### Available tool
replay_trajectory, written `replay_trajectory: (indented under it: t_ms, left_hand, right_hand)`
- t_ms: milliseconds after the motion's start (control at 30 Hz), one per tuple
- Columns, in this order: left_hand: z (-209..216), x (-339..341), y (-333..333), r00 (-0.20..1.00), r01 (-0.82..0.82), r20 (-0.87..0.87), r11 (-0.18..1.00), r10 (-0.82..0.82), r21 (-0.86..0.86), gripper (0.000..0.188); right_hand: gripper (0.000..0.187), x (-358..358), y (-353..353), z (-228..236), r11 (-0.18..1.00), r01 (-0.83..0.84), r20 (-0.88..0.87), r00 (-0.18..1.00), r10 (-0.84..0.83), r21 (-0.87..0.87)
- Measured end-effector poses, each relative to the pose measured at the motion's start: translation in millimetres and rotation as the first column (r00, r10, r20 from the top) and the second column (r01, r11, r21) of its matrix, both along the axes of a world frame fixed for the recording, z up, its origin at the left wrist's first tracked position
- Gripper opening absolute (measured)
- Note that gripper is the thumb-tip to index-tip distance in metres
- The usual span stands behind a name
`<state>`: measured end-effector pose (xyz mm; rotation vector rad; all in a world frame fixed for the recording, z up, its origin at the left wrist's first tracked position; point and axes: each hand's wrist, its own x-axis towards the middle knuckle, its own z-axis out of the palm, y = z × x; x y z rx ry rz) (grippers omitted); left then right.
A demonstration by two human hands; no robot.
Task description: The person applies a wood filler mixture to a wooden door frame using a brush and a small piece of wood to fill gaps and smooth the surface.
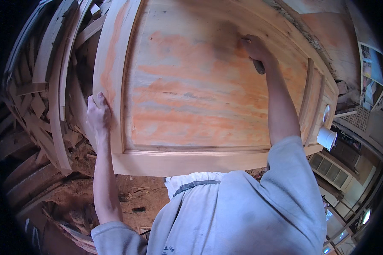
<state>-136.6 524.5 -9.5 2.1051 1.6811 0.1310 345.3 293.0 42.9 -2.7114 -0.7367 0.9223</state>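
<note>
A large framed wooden panel (pixel 191 163), like a door, lies in front of me, its recessed middle smeared with streaky orange filler. My left hand (pixel 98 112) is closed on the left edge of its frame, thumb on top and fingers curled toward the side. Far across the panel, toward the right, my right hand (pixel 258 50) is closed round a tool. Only the tool's dark rounded handle end (pixel 258 66) shows below the palm. Its working end is hidden by my fingers and a dark shadow, so I cannot tell its exact kind.
A white cup (pixel 326 138) stands at the panel's right corner, beside a round white lid-like disc (pixel 326 113). Scrap boards (pixel 51 63) are heaped along the left. Sawdust and chips cover the brown floor (pixel 153 193) below. A paned wooden frame (pixel 331 170) sits at the right.
</note>
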Motion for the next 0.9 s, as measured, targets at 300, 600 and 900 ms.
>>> replay_trajectory:
  t_ms: [300, 600, 900]
  left_hand:
    - [3, -3, 0, 0.997, -0.010, -0.075, 1.000, 0.010, 0.008, 0.050]
    - [-2, -5, 2, 0.999, -0.006, -0.039, 1.000, 0.007, 0.027, 0.051]
    - [-5, -10, 1, 1.000, -0.008, -0.013, 1.000, 0.008, -0.006, 0.049]
  right_hand:
    - [0.042, -56, -20, 29, 0.981, -0.081, -0.146, 0.988, 0.055, -0.175]
    - [0.037, 13, -17, 30, 0.997, 0.061, -0.080, 0.995, -0.064, -0.039]
    - [0.043, -32, -23, 29, 0.987, -0.042, -0.118, 0.993, 0.024, -0.154]
